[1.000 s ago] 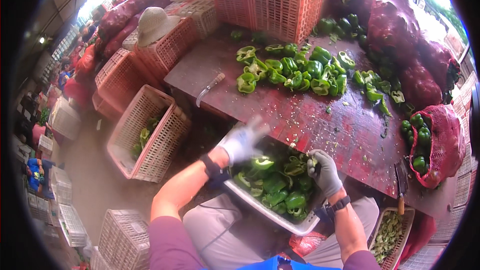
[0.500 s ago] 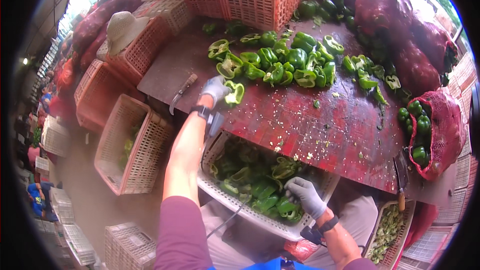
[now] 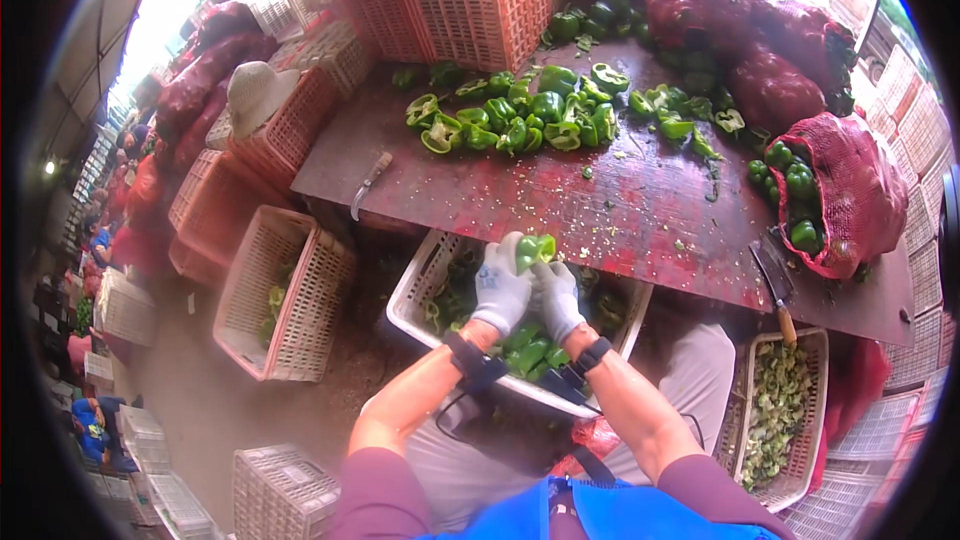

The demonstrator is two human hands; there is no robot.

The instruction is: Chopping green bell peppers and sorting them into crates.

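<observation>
My left hand (image 3: 502, 287), in a pale work glove, is closed on a green bell pepper piece (image 3: 536, 252), with its fingers along the piece's left side. Pressed up against the same piece from the right is my right hand (image 3: 557, 296), also gloved, fingers bent around its lower edge. Both hands meet just past the table's near edge, above a white crate (image 3: 408, 318) of cut green peppers (image 3: 527, 352). On the red-stained table (image 3: 640, 210) lies a pile of halved bell peppers (image 3: 515, 120), pale insides showing on several.
A hooked knife (image 3: 371, 183) lies at the table's left, a cleaver (image 3: 773, 280) at its right edge. A red mesh sack (image 3: 868, 195) of whole peppers stands beyond it. Tall orange crates (image 3: 470, 5) rise behind. A crate of pepper scraps (image 3: 778, 410) is lower right, another crate (image 3: 285, 290) left.
My left hand has come back from the table with a pepper piece toward me. My right hand has risen from the crate to meet it. The view has shifted slightly.
</observation>
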